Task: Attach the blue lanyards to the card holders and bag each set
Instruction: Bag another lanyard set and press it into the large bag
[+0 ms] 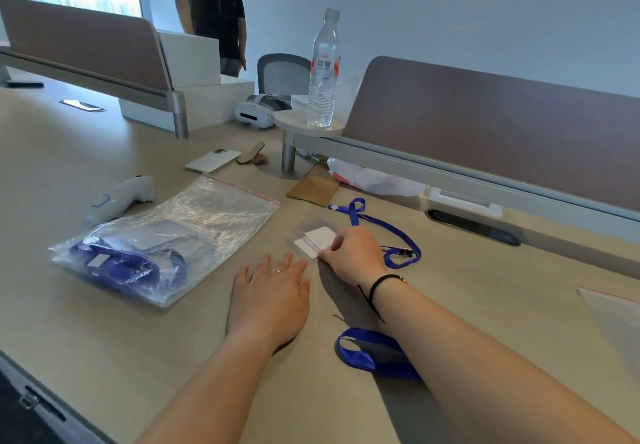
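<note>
Clear plastic card holders [313, 241], 2 overlapping with white cards inside, lie on the beige table [104, 339]. The right hand [351, 256] pinches their near edge with curled fingers; the left hand [272, 299] rests flat beside them, fingers spread. A blue lanyard [388, 227] loops just behind. A filled zip bag [166, 239] lies left.

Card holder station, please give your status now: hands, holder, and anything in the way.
Left hand flat on table, open. Right hand pinching card holder edge. Blue lanyard loose beside it, not attached. Filled bag off left, nothing blocking.
</note>
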The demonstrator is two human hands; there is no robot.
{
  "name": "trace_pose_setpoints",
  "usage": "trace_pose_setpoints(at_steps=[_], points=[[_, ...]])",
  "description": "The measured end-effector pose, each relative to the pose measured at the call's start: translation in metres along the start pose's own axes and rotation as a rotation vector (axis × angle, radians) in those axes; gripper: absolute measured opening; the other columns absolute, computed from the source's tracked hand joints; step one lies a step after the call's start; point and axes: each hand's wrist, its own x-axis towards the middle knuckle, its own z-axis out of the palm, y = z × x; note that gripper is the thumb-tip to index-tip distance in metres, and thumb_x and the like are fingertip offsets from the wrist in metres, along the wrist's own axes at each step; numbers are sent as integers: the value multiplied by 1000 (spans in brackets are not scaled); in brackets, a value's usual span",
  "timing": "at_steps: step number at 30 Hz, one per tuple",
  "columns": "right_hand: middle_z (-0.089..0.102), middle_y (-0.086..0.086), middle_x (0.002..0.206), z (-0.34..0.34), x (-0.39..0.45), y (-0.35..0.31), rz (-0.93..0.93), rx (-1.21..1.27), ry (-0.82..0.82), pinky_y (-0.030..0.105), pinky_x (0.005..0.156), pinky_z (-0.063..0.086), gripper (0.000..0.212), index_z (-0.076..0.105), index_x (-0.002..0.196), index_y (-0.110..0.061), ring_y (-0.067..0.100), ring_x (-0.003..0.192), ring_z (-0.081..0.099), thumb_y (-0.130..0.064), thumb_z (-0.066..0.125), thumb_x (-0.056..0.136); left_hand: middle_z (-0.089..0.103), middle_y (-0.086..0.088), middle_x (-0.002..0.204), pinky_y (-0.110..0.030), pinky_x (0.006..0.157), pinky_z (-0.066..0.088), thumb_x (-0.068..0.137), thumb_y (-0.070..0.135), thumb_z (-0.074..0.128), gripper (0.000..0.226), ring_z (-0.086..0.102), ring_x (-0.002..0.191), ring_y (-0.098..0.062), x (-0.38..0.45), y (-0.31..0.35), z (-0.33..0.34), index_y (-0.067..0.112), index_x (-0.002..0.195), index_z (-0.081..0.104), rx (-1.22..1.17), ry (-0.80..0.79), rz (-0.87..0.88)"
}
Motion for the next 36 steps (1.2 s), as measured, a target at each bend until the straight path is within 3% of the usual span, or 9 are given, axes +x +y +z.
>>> trace_pose_setpoints(at_steps=[4,8,12,16,19,25,28,31,36], points=[[47,-1,117,-15,-6,5,-15,13,23,34,86,52,37,61,105,-25,15,97,51,-42,81,79,17,12,167,-50,123,7,106,46,19,50,10,155,-21,0,-1,1,41,155,24,-11,8,0],[49,-4,117,-28,-22,19,-146,-17,67,23,75,48,39,57,105,-26,12,95,51,-45,78,78,17,13,167,-49,123,9,105,46,20,50,12,155,-21,-1,-1,1,40,155,25,-26,15,3],[48,-5,109,-56,-46,47,-180,117,60,17,70,43,38,56,95,-26,11,97,51,-48,79,75,18,12,167,-50,124,9,106,47,20,50,13,154,-21,-2,-2,1,40,155,25,-40,6,8],[50,-7,109,-86,-78,96,-127,147,-40,15,71,43,36,55,93,-31,12,103,52,-40,84,74,39,9,158,-50,121,15,105,46,27,45,26,150,-19,-4,0,-1,39,147,40,-126,60,22],[53,-11,118,-95,-104,131,-56,161,-133,22,79,55,36,60,96,-34,11,107,55,-40,85,71,50,5,150,-46,118,29,104,45,38,39,41,140,-18,-8,5,-5,39,142,47,-278,99,82],[55,-13,138,-97,-138,154,-18,325,-243,31,95,56,39,67,114,-32,14,119,58,-33,83,78,50,13,149,-34,113,38,104,39,47,37,48,134,-9,-17,31,-2,42,141,49,-417,-120,325],[54,-15,142,-99,-151,153,-24,340,-267,25,97,53,40,68,115,-32,10,124,54,-33,84,78,49,18,147,-28,115,30,104,36,48,35,46,134,-5,-24,49,-4,35,139,56,-404,-244,383],[54,-15,143,-100,-164,151,-39,347,-293,23,104,47,40,69,115,-31,7,129,51,-32,84,78,56,17,142,-28,115,32,101,37,54,33,48,132,-5,-30,60,-5,35,134,61,-379,-258,387],[54,-14,143,-101,-187,147,-48,339,-300,6,88,40,39,68,114,-32,3,127,50,-32,84,78,63,21,121,-28,103,47,95,43,62,21,56,109,0,-47,75,-9,39,113,71,-164,-218,496]])
